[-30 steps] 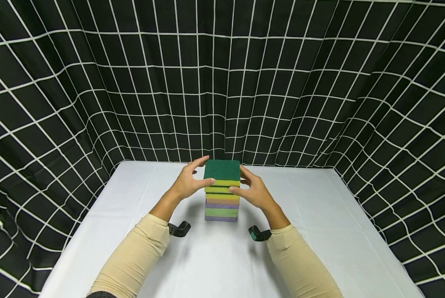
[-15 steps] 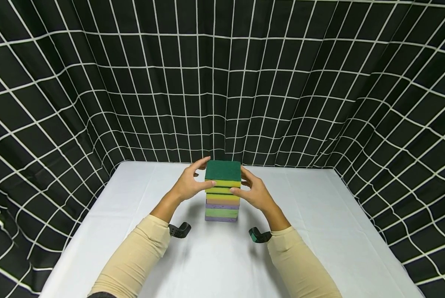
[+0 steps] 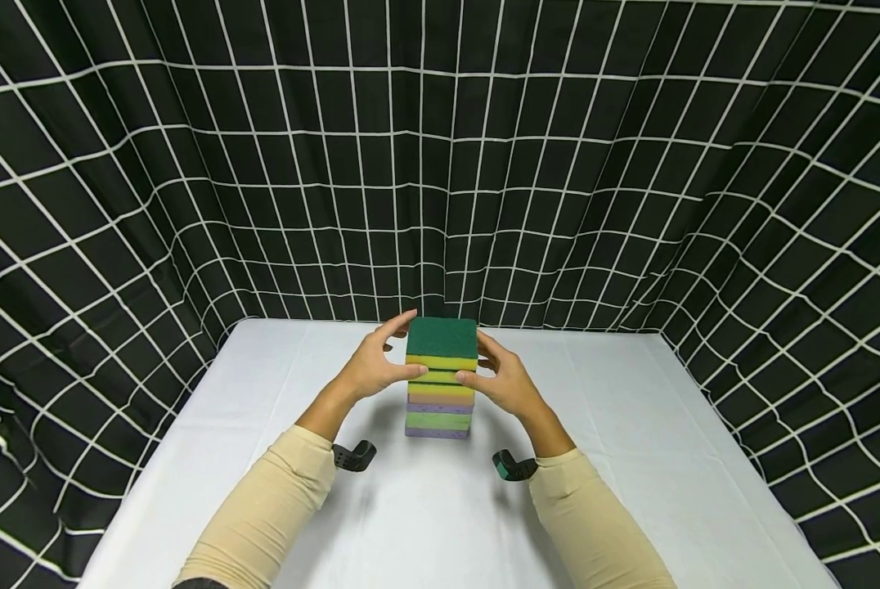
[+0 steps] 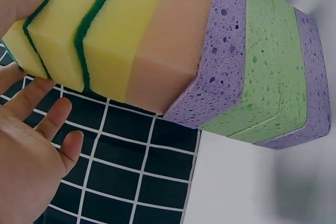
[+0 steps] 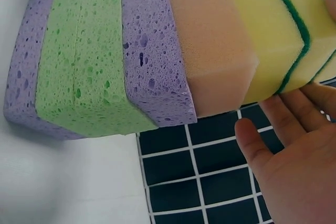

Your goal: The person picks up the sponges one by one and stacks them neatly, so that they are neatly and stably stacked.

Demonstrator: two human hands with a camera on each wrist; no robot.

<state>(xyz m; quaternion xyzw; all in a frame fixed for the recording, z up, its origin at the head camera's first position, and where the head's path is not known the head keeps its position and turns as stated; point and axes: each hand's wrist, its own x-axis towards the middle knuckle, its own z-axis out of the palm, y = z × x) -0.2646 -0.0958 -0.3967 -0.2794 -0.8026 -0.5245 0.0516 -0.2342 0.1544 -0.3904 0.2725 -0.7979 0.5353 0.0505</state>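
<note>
A tall stack of sponges stands upright on the table, in the middle of the head view. Its top sponge (image 3: 442, 337) is yellow with a dark green scouring face upward. More yellow-and-green sponges lie beneath, then a pinkish-orange layer (image 5: 210, 40), a purple sponge (image 4: 223, 51), a pale green layer (image 4: 273, 61) and a purple sponge (image 5: 29, 56) at the bottom. My left hand (image 3: 370, 364) touches the upper left side, thumb on the front face. My right hand (image 3: 509, 380) touches the right side slightly lower, thumb also in front. Some fingertips are hidden behind the stack.
A white cloth covers the table (image 3: 617, 425). Black curtain (image 3: 440, 164) with a white grid hangs behind and on both sides. A black wrist device (image 3: 355, 456) sits below my left wrist and another device (image 3: 514, 465) below my right.
The top of the stack has shifted very slightly right. My left thumb has slid a little lower on its front face. The right hand has barely moved.
</note>
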